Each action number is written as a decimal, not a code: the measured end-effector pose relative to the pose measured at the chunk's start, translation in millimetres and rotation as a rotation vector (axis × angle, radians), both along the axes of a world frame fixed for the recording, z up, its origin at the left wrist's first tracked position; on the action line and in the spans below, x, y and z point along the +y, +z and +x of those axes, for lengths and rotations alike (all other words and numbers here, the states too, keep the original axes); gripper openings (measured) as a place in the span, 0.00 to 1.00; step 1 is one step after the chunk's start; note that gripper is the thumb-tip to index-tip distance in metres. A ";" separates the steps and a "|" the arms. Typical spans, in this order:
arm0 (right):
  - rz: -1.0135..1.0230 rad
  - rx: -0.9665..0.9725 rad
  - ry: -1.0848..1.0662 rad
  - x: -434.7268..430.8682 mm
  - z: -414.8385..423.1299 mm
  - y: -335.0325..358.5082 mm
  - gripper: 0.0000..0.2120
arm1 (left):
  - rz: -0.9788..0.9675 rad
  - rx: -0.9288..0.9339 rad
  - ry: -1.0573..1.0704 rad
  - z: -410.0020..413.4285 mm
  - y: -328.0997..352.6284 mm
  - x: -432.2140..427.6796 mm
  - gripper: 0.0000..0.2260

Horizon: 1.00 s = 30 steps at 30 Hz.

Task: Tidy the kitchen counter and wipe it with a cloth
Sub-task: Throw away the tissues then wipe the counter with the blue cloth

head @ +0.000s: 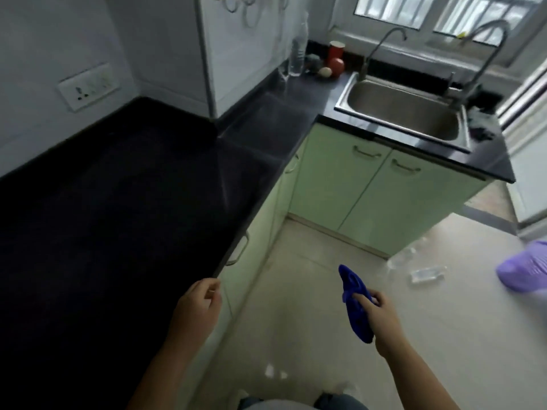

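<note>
Right hand (381, 316) at 5 o'clock, fingers pinching the blue cloth (355, 303). The cloth hangs over the floor (310, 261), apart from the surface (118, 187). Left hand (198, 306) at 6 o'clock, fingers loosely curled and holding nothing, just beside the surface's front edge.

The dark L-shaped surface runs from 8 to 1 o'clock, with the sink (405, 113) set into it at 1. A red cup (336, 50) stands in the far corner at 12.

On the floor, a clear bottle (426, 274) lies at 4 and a purple bag (524, 270) sits at the right edge.

The counter (118, 187) runs along the left, then turns right at the far end, holding the sink (405, 113). A bottle (297, 59) and a canister (336, 51) stand left of the sink.
</note>
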State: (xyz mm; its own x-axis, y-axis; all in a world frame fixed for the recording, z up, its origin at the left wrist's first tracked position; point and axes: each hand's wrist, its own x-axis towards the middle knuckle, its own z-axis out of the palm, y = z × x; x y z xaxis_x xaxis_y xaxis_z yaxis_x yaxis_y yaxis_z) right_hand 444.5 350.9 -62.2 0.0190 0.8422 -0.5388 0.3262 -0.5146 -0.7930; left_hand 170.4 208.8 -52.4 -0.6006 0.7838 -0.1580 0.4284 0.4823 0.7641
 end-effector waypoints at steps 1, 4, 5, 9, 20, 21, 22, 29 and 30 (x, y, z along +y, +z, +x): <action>0.000 0.013 -0.032 3.0 12.9 -0.9 0.08 | -0.025 -0.013 -0.037 9.2 -2.1 13.7 0.10; -0.005 0.049 -0.136 13.6 55.5 -3.9 0.07 | -0.105 -0.045 -0.165 44.2 -8.6 55.5 0.10; -0.010 0.061 -0.171 17.1 71.3 -5.4 0.08 | -0.152 -0.062 -0.206 58.5 -10.3 69.1 0.10; -0.038 0.098 -0.318 30.7 146.6 -14.5 0.09 | -0.317 -0.143 -0.296 122.0 -30.0 123.3 0.10; -0.133 0.085 -0.666 81.3 365.5 -49.5 0.16 | -0.504 -0.307 -0.406 317.1 -64.6 262.7 0.10; -0.144 0.086 -0.696 85.7 378.0 -51.5 0.15 | -0.506 -0.287 -0.456 334.9 -62.6 277.4 0.08; -0.151 0.089 -0.723 91.4 388.8 -53.1 0.16 | -0.513 -0.271 -0.513 351.3 -59.6 291.0 0.05; -0.157 0.093 -0.775 182.5 420.2 -55.9 0.16 | -0.439 0.042 -0.781 384.0 -34.3 384.9 0.11; -0.145 0.089 -0.766 201.7 420.1 -54.6 0.16 | -0.410 0.069 -0.771 378.8 -31.1 399.7 0.12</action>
State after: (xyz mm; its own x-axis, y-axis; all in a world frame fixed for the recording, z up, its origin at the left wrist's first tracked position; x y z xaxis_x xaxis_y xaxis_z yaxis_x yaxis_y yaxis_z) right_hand 864.5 552.6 -116.8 0.5176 0.5333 -0.6691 -0.2230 -0.6709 -0.7072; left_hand 549.2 608.5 -83.5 0.0551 0.8646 -0.4995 0.7873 0.2701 0.5543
